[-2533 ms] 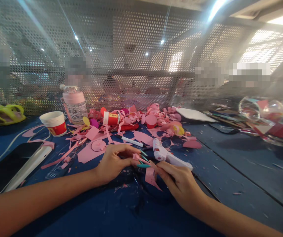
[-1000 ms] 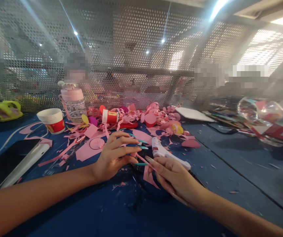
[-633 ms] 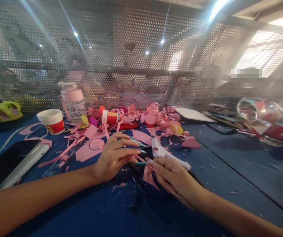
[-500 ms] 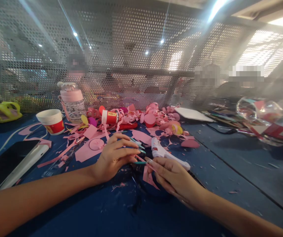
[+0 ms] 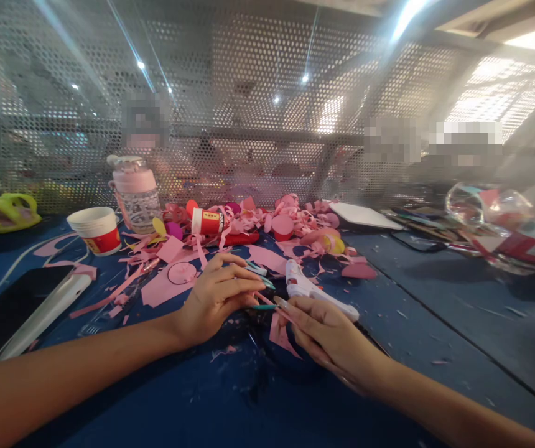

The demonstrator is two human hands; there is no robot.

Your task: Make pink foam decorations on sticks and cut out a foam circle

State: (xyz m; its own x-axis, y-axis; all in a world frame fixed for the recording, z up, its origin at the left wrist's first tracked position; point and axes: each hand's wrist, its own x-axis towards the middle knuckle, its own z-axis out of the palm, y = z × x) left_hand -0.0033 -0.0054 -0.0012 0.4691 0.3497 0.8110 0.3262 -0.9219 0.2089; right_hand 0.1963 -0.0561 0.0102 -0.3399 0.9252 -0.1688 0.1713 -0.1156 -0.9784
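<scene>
A narrow pink paper strip (image 5: 264,298) stretches between my two hands above the blue table. My left hand (image 5: 223,289), with long teal nails, pinches its left end, the upper fingers curved over it. From the right, my right hand (image 5: 328,330) grips the strip's other end between thumb and fingers. Just beyond the right hand lies a white glue gun (image 5: 316,291), partly hidden by that hand. Under the fingers is a pink paper scrap (image 5: 282,336). A larger pink sheet with a circle outlined on it (image 5: 160,290) lies left of my left hand.
Pink paper scraps (image 5: 290,218) heap along the perforated screen (image 5: 267,112), with a tipped red paper cup (image 5: 209,221) among them. Stacked cups (image 5: 94,230), a pink-lidded bottle (image 5: 135,193) and a phone (image 5: 15,305) stand or lie left. A clear plastic bottle (image 5: 533,242) lies right.
The upper fingers of my left hand have shifted slightly over the strip. Both hands otherwise keep their places and their hold on it.
</scene>
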